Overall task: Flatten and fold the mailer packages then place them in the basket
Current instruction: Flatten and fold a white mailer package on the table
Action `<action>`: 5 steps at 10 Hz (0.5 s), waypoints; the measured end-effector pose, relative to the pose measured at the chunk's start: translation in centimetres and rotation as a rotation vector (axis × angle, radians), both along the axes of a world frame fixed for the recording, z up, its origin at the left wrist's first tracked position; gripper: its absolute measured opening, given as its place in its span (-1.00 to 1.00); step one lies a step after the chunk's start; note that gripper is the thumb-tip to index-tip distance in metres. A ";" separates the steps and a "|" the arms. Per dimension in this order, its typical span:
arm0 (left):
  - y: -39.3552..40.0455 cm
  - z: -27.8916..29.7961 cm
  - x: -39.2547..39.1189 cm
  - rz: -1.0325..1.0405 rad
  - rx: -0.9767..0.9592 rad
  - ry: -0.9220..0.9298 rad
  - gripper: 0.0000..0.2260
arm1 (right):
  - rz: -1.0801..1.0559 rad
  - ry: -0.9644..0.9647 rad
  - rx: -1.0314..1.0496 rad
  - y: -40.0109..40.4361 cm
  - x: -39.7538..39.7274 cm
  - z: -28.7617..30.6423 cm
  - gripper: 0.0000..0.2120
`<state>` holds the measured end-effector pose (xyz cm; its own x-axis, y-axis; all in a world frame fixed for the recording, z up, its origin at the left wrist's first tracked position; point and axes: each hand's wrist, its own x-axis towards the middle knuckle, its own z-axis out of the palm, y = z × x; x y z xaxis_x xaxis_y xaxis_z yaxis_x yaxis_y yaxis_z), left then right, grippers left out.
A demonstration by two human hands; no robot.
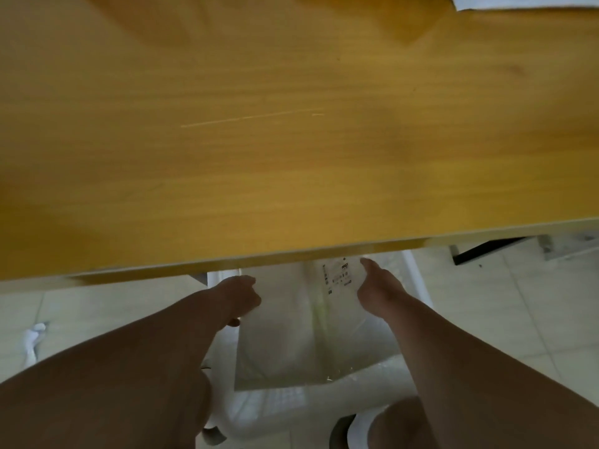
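A flat, folded white mailer (291, 322) with a small printed label hangs over a white basket (418, 280) on the floor, just below the table's near edge. My left hand (238, 298) grips the mailer's left edge, fingers curled round it. My right hand (377, 288) holds the right edge, thumb lying on top near the label and fingers hidden beneath. The basket's far end is hidden under the table.
A yellow wooden table (291, 124) fills the upper view. Another white mailer (525, 1) lies at its far right corner. Pale floor tiles, a black table foot (479, 251), a white sock (32, 338) at left and a knee (398, 422) lie below.
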<state>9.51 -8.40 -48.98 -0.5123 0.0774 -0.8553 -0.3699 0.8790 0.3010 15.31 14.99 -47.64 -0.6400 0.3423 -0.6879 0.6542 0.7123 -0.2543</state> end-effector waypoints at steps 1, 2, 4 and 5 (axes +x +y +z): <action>0.4 0.9 0.7 -0.108 -0.046 -0.072 -0.50 | 0.035 -0.087 0.038 0.3 0.4 -0.5 -0.39; 1.0 1.9 0.8 -0.251 -0.118 -0.057 -0.52 | 0.092 -0.148 0.036 0.2 0.5 0.5 -0.46; 1.6 5.7 1.5 -0.272 -0.156 -0.010 -0.57 | 0.228 -0.153 0.038 -0.5 0.8 3.0 -0.57; 1.7 8.0 1.8 -0.066 -0.120 0.037 -0.54 | 0.285 -0.137 0.040 -1.0 0.8 5.0 -0.55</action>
<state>11.35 -6.67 -40.99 -0.5407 0.0097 -0.8411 -0.3010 0.9315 0.2043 16.14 13.97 -42.63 -0.6168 0.1908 -0.7637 0.4528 0.8796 -0.1459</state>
